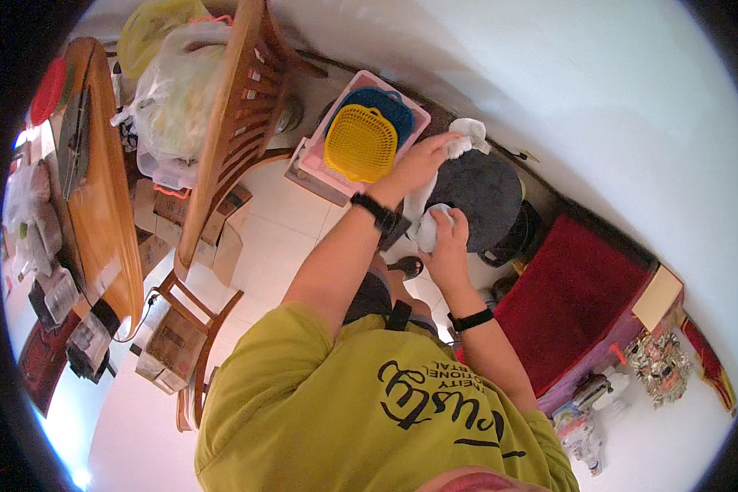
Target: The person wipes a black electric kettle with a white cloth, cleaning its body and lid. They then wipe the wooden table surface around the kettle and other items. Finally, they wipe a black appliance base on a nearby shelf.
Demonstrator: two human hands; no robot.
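Observation:
My left hand (427,158) grips one end of a bunched white cloth (420,200) at the far side of a round, dark grey top (483,200). A crumpled part of the cloth sticks out past my fingertips. Lower down, my right hand (452,237) is closed around another wad of it near the front edge of the round top. Between the hands, a strip of cloth runs along the left edge of that top. Whether the cloth is one piece or two I cannot tell.
Left of my hands, a yellow plastic basket (360,142) lies on a blue basket (400,104) in a pink crate (364,77). A red-covered surface (572,301) stands on the right. A wooden chair (212,160) and cardboard boxes (175,344) stand left, and a white wall (621,123) rises beyond.

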